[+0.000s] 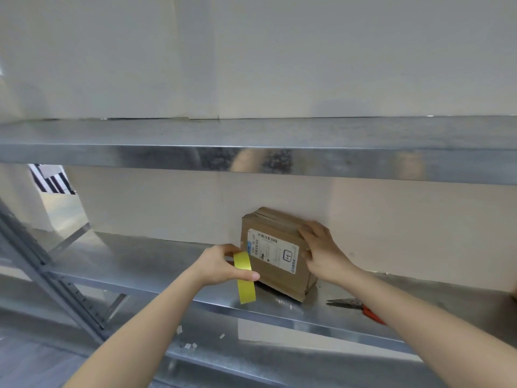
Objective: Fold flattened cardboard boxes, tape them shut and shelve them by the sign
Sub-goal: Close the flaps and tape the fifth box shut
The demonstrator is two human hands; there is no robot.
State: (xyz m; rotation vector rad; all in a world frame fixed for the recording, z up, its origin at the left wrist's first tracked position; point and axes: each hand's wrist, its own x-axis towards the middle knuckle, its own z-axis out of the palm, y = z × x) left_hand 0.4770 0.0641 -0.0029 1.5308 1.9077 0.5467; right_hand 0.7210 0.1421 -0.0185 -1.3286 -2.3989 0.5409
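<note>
A small brown cardboard box (275,271) with a white shipping label stands tilted on the metal shelf (145,264), close to the back wall. My right hand (321,252) grips the box's right upper edge, fingers curled over it. Just left of the box, my left hand (221,266) pinches a strip of yellow tape (244,277), whose lower end hangs loose in front of the shelf edge. The tape's upper end lies near the box's left side; whether it touches is unclear.
Red-handled scissors (361,306) lie on the shelf to the right of the box. An upper metal shelf (251,152) runs across overhead. A grey upright post (56,278) stands at left. Small paper scraps (190,345) lie on the lower shelf.
</note>
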